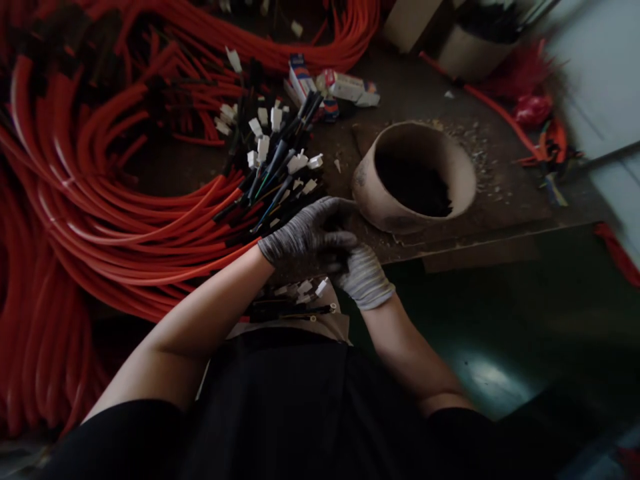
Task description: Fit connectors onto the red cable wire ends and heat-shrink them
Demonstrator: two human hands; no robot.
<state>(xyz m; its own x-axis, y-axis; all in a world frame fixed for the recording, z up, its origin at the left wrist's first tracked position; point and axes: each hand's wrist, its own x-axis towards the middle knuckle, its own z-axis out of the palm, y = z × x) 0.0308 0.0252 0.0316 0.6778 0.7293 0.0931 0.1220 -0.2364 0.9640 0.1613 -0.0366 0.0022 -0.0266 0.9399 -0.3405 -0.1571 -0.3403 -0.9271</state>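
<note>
My left hand (313, 230), in a dark grey knitted glove, is closed at the table edge, its fingers meeting those of the other hand. My right hand (363, 270), in a lighter striped glove, is closed too, with its fingertips partly under the left. Anything between them is too dark and small to make out. Beyond the left hand lie black wire ends with white connectors (263, 148), joined to thick bundles of red tubing (125, 233). A round beige container (370, 190) with dark contents stands just beyond both hands.
Small boxes (350, 88) lie behind the connectors. More connectors and ring terminals (320, 288) rest close to my body. At the back right are another container (473, 53) and a red cable (505, 117) with frayed wires. Scraps dot the dark table (510, 217).
</note>
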